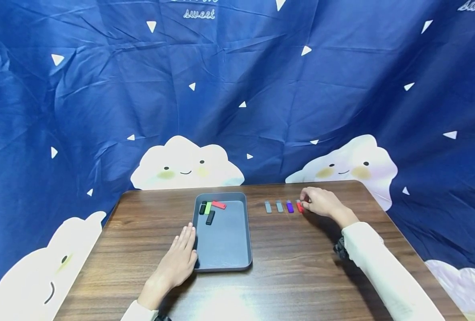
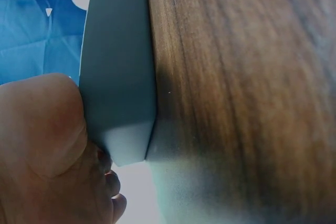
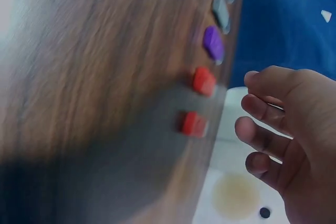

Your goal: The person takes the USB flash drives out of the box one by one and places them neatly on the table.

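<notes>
My left hand (image 1: 176, 262) lies with straight fingers along the left wall of a grey tray (image 1: 225, 254), touching it. In the left wrist view, the thumb side of that hand is against the tray's outer wall (image 2: 118, 56). At the right, my right hand (image 1: 321, 203) hovers with loosely bent fingers and nothing in them. Below it are a red USB stick (image 1: 299, 206) and a second red USB stick (image 3: 194, 124), the latter hidden by the hand in the head view. To their left lie a purple USB stick (image 1: 290, 207) and two grey USB sticks (image 1: 279, 206).
Inside the tray's far left part lie a black USB stick (image 1: 202, 207), a green one (image 1: 207, 208), a red one (image 1: 219, 205) and another black one (image 1: 210, 217). The wooden table (image 1: 293, 276) ends before a blue cloth backdrop (image 1: 221, 89).
</notes>
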The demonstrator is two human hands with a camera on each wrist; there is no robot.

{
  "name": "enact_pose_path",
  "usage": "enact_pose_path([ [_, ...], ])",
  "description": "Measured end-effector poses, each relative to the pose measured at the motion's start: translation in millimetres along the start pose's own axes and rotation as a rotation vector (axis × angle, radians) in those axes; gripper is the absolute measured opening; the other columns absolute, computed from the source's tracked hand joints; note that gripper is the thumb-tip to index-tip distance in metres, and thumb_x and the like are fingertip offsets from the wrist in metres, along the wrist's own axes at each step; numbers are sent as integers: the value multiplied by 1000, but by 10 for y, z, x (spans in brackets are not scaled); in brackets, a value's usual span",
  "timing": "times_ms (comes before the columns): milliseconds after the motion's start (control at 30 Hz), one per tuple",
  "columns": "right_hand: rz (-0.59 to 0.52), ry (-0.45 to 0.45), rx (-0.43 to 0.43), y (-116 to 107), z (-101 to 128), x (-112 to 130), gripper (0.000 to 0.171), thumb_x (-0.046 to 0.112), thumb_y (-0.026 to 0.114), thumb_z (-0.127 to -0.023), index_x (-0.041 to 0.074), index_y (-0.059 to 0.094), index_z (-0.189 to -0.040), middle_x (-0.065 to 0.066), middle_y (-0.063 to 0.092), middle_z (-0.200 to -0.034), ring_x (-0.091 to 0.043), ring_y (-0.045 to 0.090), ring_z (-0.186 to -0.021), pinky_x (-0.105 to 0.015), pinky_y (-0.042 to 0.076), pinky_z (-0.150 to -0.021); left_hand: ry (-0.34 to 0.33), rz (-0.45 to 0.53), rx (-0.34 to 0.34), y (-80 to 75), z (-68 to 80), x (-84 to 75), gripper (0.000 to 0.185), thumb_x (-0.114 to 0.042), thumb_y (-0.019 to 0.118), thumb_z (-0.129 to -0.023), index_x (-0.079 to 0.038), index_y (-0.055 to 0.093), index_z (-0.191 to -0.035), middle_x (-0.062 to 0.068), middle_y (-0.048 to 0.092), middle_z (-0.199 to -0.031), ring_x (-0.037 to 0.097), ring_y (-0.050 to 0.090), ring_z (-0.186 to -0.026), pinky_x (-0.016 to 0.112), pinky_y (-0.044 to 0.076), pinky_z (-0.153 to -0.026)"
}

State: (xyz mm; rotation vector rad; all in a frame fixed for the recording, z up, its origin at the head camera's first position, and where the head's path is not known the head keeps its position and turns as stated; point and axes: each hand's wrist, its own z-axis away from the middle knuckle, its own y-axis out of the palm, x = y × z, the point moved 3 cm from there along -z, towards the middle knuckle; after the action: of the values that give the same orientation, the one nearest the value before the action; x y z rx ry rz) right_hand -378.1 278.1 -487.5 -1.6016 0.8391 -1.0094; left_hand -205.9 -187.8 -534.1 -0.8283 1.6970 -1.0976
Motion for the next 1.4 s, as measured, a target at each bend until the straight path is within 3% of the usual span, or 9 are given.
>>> enact_pose_path([
  [300,31,-94,-34,-134,-103,401,11,20,74,-92,24,66,-86,11,62,-73,-10,59,-67,-37,50,-59,25,-7,-39,55,12,45,62,-16,45,-108,12,32,-161,29,29,-172,49,33,-158,66,32,-125],
  [567,73,-211,-70,-202,-194,823,15,19,76,-90,26,64,-83,11,64,-78,-8,59,-67,-36,50,-56,6,15,-9,17,15,20,62,-13,48,-107,13,33,-160,30,28,-172,50,32,-158,67,31,-126],
  [800,89,-316,-84,-250,-260,1179,16,18,76,-89,25,63,-83,9,64,-83,-8,55,-66,-33,47,-55,10,-34,-17,54,11,41,61,-16,46,-109,11,32,-162,28,28,-173,45,30,-160,63,31,-128],
  [933,99,-365,-97,-305,-281,1382,16,16,77,-88,23,64,-84,9,64,-84,-8,55,-64,-31,45,-53,9,10,-13,38,12,27,62,-14,47,-107,12,32,-161,29,28,-172,49,31,-159,66,31,-127],
  [1400,122,-476,-78,-363,-405,1878,13,13,75,-88,23,67,-85,10,67,-85,-11,63,-70,-32,50,-57,-18,-17,29,-2,-3,5,62,-16,47,-108,12,32,-162,28,26,-173,47,28,-161,63,29,-129],
])
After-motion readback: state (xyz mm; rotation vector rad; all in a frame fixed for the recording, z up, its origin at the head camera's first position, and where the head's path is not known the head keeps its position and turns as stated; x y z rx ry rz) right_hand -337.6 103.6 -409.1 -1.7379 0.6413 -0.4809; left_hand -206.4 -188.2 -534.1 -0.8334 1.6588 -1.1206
